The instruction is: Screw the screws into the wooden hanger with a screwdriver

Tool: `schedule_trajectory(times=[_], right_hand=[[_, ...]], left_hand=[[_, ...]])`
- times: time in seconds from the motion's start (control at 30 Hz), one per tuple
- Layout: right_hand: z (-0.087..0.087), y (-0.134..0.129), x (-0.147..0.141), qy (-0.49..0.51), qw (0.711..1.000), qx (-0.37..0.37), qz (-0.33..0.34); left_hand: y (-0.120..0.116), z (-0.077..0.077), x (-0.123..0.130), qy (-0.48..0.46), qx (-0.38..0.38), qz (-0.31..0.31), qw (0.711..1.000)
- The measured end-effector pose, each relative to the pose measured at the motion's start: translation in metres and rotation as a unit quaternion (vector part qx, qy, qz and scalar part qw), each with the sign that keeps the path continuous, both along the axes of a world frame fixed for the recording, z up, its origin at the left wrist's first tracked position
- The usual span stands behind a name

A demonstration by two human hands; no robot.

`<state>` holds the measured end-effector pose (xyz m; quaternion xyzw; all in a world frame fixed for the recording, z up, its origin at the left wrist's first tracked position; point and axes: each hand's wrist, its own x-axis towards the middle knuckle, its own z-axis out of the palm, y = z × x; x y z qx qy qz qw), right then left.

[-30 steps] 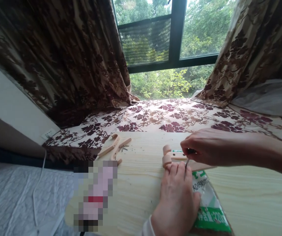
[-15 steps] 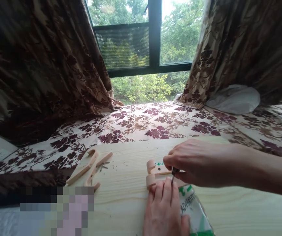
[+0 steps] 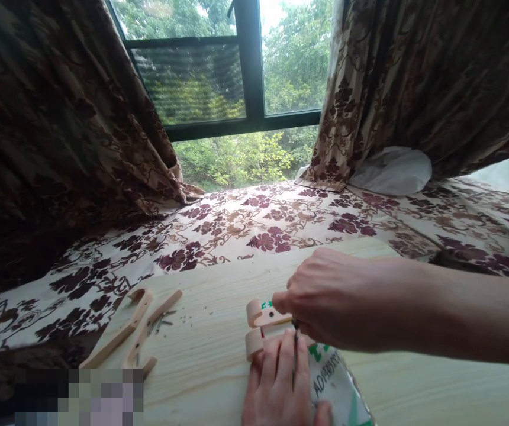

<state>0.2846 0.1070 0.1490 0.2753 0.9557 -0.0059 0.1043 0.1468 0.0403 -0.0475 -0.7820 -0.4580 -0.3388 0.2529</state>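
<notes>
Two curved wooden hooks lie side by side on a flat pad wrapped in white and green plastic (image 3: 335,378). My left hand (image 3: 279,376) lies over the nearer wooden hook (image 3: 253,345), fingers stretched across it and pressing it down. The farther wooden hook (image 3: 258,313) shows a dark screw hole. My right hand (image 3: 325,296) is closed around what looks like a small screwdriver (image 3: 296,325). Its thin metal shaft points down at the fingers of my left hand; the handle is mostly hidden in my grip, and the tip cannot be made out.
Two more wooden pieces (image 3: 141,328) lie at the left of the pale wooden board (image 3: 201,355), with several small screws (image 3: 163,322) beside them. Behind the board spreads a flowered cloth (image 3: 263,219) up to the window. A white plastic bag (image 3: 394,170) rests at the back right.
The whole view has shifted, so board and hands appear farther left. My right hand stays above my left with the screwdriver, its wrist slightly turned. My left hand keeps its place on the hook.
</notes>
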Motion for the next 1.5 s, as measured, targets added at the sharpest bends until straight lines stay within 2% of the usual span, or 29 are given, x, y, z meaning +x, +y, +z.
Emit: schedule_trajectory(times=[0.1,0.13,0.23,0.43,0.6,0.73,0.9,1.1,1.23,1.33,1.43,1.5], right_hand=[[0.003,0.0,-0.001,0.005,0.999,-0.01,0.044],[0.002,0.0,-0.001,0.004,0.998,-0.019,0.056],[-0.003,0.002,-0.003,0.015,0.997,-0.029,0.067],[-0.008,0.005,-0.002,0.013,1.0,-0.01,0.002],[-0.004,0.003,-0.001,0.043,0.997,0.043,0.052],[-0.004,0.005,-0.002,0.03,0.996,0.006,0.085],[-0.013,0.008,0.002,0.053,0.995,-0.012,0.078],[-0.016,0.002,0.007,0.072,0.996,0.005,0.048],[-0.011,-0.003,0.004,0.058,0.995,0.044,0.062],[-0.01,-0.001,0.001,0.052,0.994,0.026,0.089],[-0.013,0.003,0.0,0.065,0.993,0.014,0.102],[-0.014,0.006,0.0,0.076,0.993,0.016,0.088]], left_hand=[[-0.001,0.008,-0.002,0.102,-0.03,-0.029,0.994],[-0.001,0.009,-0.003,0.106,-0.039,-0.023,0.993],[-0.003,0.007,-0.004,0.061,-0.052,-0.005,0.997],[-0.004,0.003,-0.002,0.042,-0.06,-0.009,0.997],[-0.006,0.006,-0.002,0.045,-0.075,-0.009,0.996],[-0.007,0.006,-0.004,0.056,-0.082,-0.001,0.995],[-0.006,0.008,-0.012,0.138,-0.083,-0.025,0.987],[-0.007,0.008,-0.012,0.135,-0.092,-0.033,0.986],[-0.01,0.009,-0.004,0.068,-0.108,-0.014,0.992],[-0.011,0.01,0.0,0.038,-0.118,-0.004,0.992],[-0.01,0.011,-0.003,0.067,-0.116,-0.015,0.991],[-0.009,0.011,-0.007,0.106,-0.111,-0.033,0.988]])
